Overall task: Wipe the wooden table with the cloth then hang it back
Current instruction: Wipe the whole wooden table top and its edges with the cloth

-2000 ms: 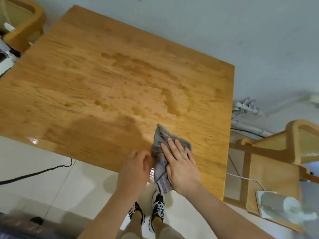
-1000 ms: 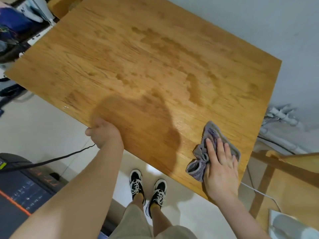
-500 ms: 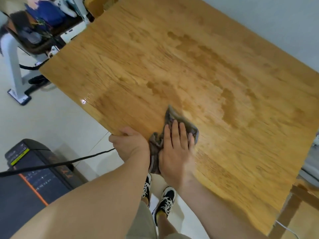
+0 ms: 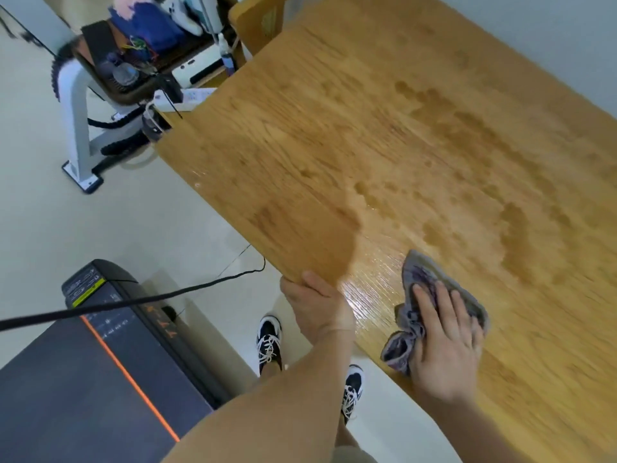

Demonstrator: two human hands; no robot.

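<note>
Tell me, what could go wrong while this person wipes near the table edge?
The cloth under the right hand hangs partly over the table edge, so it could slip off. Damp patches farther in might be missed. A black cable near the feet could perhaps snag.

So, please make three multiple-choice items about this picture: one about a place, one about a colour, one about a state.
1. Where is the cloth?
A. near the table's near edge
B. on the floor
C. on a hook

2. What colour is the stripe on the dark machine on the floor?
A. green
B. orange
C. white

3. How does the right hand meet the cloth?
A. hovers above
B. presses flat on it
C. pinches one corner

Answers: 1 A, it lies on the table by the edge. 2 B, an orange line. 3 B, palm down, fingers spread.
</note>
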